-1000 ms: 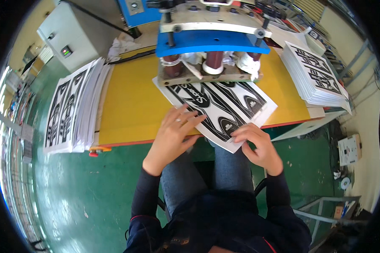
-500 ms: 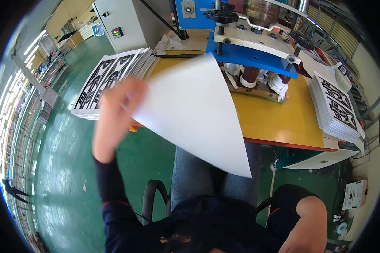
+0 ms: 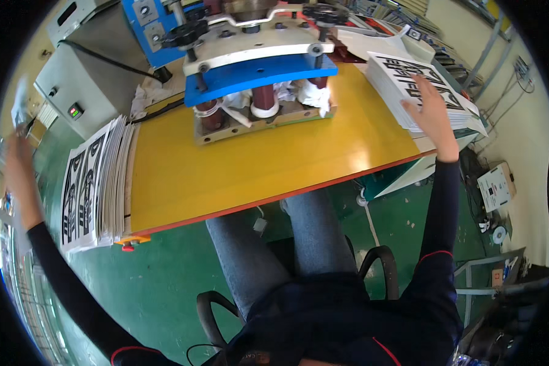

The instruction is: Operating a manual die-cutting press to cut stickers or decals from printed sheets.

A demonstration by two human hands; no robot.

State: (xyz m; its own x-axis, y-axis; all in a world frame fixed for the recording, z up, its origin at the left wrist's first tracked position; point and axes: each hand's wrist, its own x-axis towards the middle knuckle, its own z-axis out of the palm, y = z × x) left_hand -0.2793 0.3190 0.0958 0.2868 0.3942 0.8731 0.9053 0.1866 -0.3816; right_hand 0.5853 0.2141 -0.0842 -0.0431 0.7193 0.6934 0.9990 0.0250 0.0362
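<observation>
My left hand (image 3: 22, 174) is raised at the far left, outside the left stack of printed sheets (image 3: 88, 189). It is smeared by motion. A thin pale blurred shape (image 3: 21, 104) shows at its fingertips, perhaps paper seen edge-on; whether the hand grips it I cannot tell. My right hand (image 3: 434, 116) reaches over the near left edge of the right stack of printed sheets (image 3: 418, 82), its fingers stretched out and apart. White sheets with bold black lettering and shapes make up both stacks. The fingertips lie over the top sheet; firm contact is hard to judge.
Between the stacks, a press with a blue plate (image 3: 262, 76) and black hand knobs stands on the yellow tabletop (image 3: 274, 165). White rags wrap its posts. A grey cabinet (image 3: 94, 79) is at the back left. A red button (image 3: 128, 247) sits under the table's front edge.
My left hand has swung outward to the far left, and the large white sheet no longer hangs over the table. My right hand has risen from my side to the right stack. The view has turned right.
</observation>
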